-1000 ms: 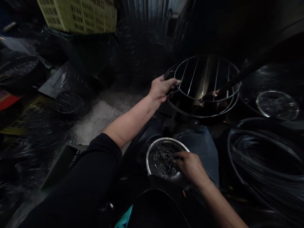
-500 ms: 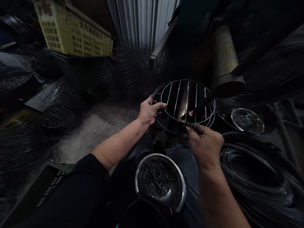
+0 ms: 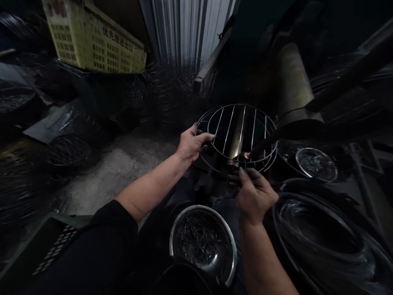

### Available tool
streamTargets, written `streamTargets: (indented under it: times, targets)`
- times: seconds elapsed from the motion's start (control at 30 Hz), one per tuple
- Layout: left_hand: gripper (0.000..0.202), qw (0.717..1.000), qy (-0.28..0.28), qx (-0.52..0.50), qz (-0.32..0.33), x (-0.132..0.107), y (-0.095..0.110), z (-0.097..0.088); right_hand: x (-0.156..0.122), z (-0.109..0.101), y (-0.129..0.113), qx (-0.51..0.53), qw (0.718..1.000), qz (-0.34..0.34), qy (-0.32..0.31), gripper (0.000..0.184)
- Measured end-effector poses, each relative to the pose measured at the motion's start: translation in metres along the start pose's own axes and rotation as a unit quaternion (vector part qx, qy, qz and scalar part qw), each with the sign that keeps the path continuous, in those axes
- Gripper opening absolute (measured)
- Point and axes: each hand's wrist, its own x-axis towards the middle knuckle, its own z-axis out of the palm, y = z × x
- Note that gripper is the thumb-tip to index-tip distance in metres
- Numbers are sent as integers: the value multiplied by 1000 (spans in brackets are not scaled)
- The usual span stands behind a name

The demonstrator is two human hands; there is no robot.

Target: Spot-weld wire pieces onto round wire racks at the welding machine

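A round wire rack [image 3: 238,137] with parallel bars sits in front of me under a dark welding arm. My left hand [image 3: 192,144] grips the rack's left rim, fingers curled round the wire. My right hand [image 3: 253,194] is at the rack's near rim, its fingers pinched together on something too small to make out. Below, on my lap, stands a steel bowl [image 3: 204,243] filled with short wire pieces.
Large coils of dark wire [image 3: 319,233] lie at the right. A second steel bowl [image 3: 316,164] sits at the right, beyond them. Wire baskets [image 3: 66,151] and a yellow crate [image 3: 92,39] are at the left, with bare concrete floor [image 3: 123,168] between.
My right hand has left the lap bowl and risen to the rack's near rim, fingers pinched. My view has tilted upward. The left hand stays on the rack's rim.
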Motion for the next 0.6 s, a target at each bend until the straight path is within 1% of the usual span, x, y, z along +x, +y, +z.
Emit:
streamTargets:
  times: [0.1,0.2,0.3,0.43,0.6]
  targets:
    - [40,1000,-2,-1,5,2,0,0,1,2,-2,10,999,31,-16,28]
    - [41,1000,-5,5,8,2,0,1,2,5,-8,26,998,53,-11,28]
    - [43,1000,-5,1,4,0,1,3,3,8,-12,14,999,45,-5,27]
    - [46,1000,-1,-3,1,-4,5,6,2,7,-9,-14,1000,27,-8,28]
    - [44,1000,-1,-1,5,-5,5,7,-1,9,-3,30,998,35,39,29]
